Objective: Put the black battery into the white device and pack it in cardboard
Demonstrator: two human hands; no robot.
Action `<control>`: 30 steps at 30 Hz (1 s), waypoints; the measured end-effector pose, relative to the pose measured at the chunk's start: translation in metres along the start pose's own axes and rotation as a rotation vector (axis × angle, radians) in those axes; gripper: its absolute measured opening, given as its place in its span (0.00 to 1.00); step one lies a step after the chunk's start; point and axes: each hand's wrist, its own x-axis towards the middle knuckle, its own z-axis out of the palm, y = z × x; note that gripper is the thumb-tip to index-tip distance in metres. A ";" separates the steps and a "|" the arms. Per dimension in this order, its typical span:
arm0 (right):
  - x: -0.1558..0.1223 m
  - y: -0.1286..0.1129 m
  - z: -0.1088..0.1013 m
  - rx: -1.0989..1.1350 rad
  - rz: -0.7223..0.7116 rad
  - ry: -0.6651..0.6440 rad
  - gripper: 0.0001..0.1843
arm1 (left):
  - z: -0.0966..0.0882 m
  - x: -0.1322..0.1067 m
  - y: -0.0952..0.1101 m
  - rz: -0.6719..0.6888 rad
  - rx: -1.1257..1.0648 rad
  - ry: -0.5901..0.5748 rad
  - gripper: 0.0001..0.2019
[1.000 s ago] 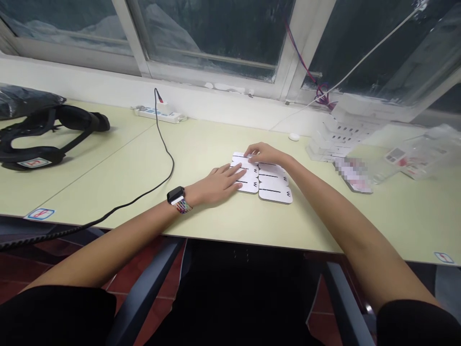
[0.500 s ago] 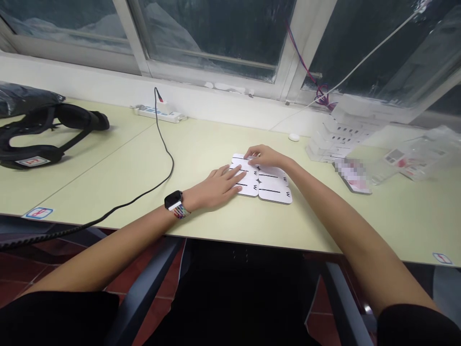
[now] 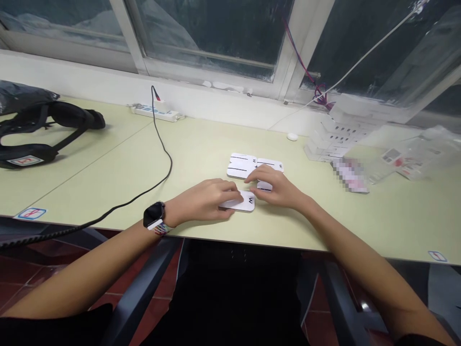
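Observation:
A sheet of white slotted cards [image 3: 242, 165] marked with black lines and a "W" lies on the pale green desk [image 3: 201, 144]. One separate white card [image 3: 242, 202] sits nearer to me. My left hand [image 3: 205, 199], with a black watch on its wrist, lies curled over that card's left part, fingers together on it. My right hand [image 3: 277, 187] rests on the sheet's near right cards, its fingers bent down and touching the single card's right edge.
A black cable [image 3: 158, 158] runs from a white power strip [image 3: 156, 113] to the desk's front edge. A black headset [image 3: 43, 129] lies at the far left. Clear plastic packets and stacked white cards [image 3: 342, 137] fill the right. A small white object [image 3: 292, 137] lies by the sill.
Both hands have drawn back toward me from the far part of the sheet. One card is now apart from the sheet, under my left hand, closer to the desk edge.

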 end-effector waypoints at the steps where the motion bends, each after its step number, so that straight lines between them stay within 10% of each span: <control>1: -0.006 -0.004 0.001 0.031 0.000 -0.004 0.09 | -0.001 0.000 0.002 -0.009 -0.005 0.005 0.15; 9: -0.022 -0.012 0.020 0.017 -0.009 -0.042 0.28 | -0.004 0.009 -0.003 -0.320 -0.178 0.035 0.18; 30: 0.002 -0.021 0.023 -0.517 -0.342 -0.156 0.11 | 0.010 -0.004 0.006 -0.288 -0.239 0.036 0.40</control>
